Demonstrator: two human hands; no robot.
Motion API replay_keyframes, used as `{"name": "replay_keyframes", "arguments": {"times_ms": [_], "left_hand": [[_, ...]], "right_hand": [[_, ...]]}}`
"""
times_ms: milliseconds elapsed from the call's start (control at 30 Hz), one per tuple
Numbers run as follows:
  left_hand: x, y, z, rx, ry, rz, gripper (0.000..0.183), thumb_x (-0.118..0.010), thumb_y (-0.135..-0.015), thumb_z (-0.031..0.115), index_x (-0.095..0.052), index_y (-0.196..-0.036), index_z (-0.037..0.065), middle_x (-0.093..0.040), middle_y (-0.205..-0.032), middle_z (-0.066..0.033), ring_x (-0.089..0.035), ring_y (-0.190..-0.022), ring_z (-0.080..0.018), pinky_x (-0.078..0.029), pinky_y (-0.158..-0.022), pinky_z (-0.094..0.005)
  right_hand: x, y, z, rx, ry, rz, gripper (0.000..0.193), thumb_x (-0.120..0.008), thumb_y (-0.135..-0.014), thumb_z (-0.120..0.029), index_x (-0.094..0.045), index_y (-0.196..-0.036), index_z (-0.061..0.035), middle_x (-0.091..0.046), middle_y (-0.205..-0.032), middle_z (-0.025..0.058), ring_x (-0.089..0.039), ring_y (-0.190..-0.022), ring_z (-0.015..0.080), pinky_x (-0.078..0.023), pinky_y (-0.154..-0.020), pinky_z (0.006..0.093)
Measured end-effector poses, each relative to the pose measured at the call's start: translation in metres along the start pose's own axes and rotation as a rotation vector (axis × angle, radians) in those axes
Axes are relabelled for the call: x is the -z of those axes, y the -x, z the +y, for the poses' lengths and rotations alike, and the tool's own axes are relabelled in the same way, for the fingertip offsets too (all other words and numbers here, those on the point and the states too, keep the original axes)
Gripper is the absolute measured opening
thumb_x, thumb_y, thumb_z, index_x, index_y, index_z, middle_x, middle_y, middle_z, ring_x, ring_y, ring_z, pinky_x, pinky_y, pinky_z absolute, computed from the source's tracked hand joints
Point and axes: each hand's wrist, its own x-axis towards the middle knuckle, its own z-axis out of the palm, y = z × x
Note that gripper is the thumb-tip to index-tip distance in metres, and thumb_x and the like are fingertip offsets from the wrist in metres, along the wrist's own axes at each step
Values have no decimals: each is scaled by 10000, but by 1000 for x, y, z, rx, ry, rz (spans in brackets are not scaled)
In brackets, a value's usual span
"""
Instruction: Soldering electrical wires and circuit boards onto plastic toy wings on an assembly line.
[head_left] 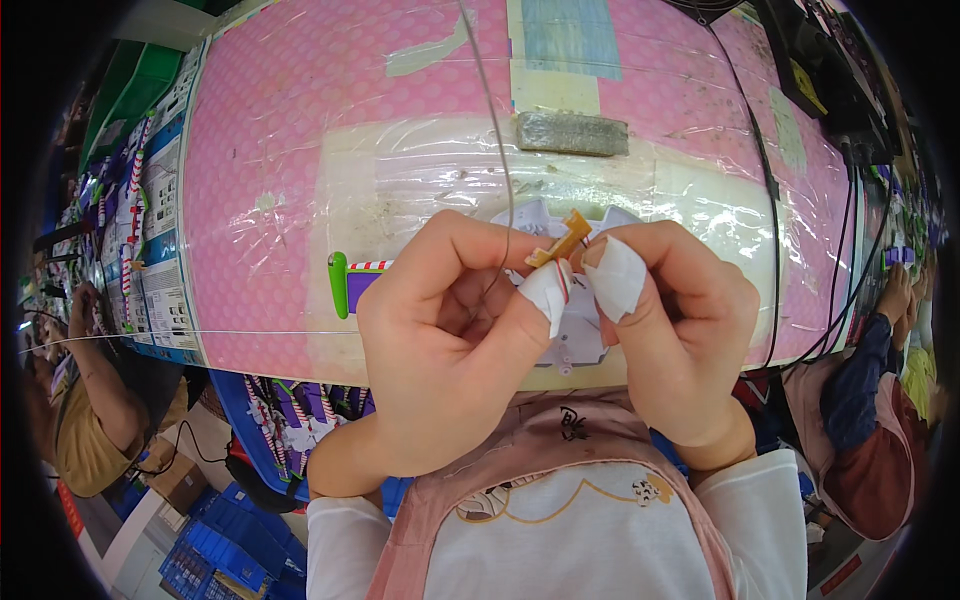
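My left hand (440, 330) and my right hand (680, 320) meet over the table, both closed in a pinch. Between their fingertips is a small yellow-brown piece (566, 243), flat and narrow, with short thin wires beside it. White tape wraps both thumbs. A thin grey wire (494, 110) hangs from above and runs down into the curled fingers of my left hand. Beneath my hands lies a white plastic shell (585, 345), mostly covered by them. To the left of my left hand is a plastic toy-like part (362, 284), purple with a green end and red-and-white stripes, partly hidden.
A grey rectangular block (572, 134) rests on the pink, plastic-covered table (270, 130). Black cables (773, 200) run down the right side. A blue bin (262, 425) of striped parts stands below the table edge. Other people's arms (105, 395) work at both sides.
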Motion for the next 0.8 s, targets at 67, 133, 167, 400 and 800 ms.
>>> {"name": "replay_keyframes", "arguments": {"times_ms": [67,133,167,400,800], "left_hand": [[1,0,0,-7,-15,-7,140,-581,-812,-14,-511,-932,-31,-554,-760,-7,-461,-600,17,-362,-510,-134],[2,-1,-1,-25,-51,-19,148,-589,-811,-6,-513,-936,-29,-560,-781,-15,-474,-629,-1,-373,-540,-147],[3,-1,0,-31,-77,-23,152,-595,-811,1,-516,-937,-27,-567,-806,-26,-492,-663,-20,-389,-574,-162],[4,-1,9,-92,-393,-46,162,-593,-817,2,-519,-959,-22,-588,-921,-79,-572,-812,-100,-458,-707,-211],[5,-8,7,-333,-557,-93,168,-616,-711,-83,-595,-867,-23,-606,-858,-98,-561,-654,-86,-437,-549,-184]], "right_hand": [[1,0,0,-13,-26,-2,99,-562,-852,-70,-595,-835,21,-591,-604,53,-522,-516,60,-409,-462,209],[1,0,0,-27,-39,-6,99,-566,-849,-72,-595,-832,20,-589,-597,50,-517,-514,56,-406,-460,208],[2,0,-1,-35,-40,-9,98,-568,-847,-72,-596,-830,20,-585,-590,48,-513,-511,54,-404,-458,207],[3,-1,-3,-53,26,6,97,-585,-832,-72,-601,-807,20,-557,-552,35,-481,-483,46,-388,-444,201],[18,-15,6,-213,-354,-195,127,-577,-858,-80,-611,-882,40,-584,-678,-5,-474,-573,26,-369,-497,168]]}}
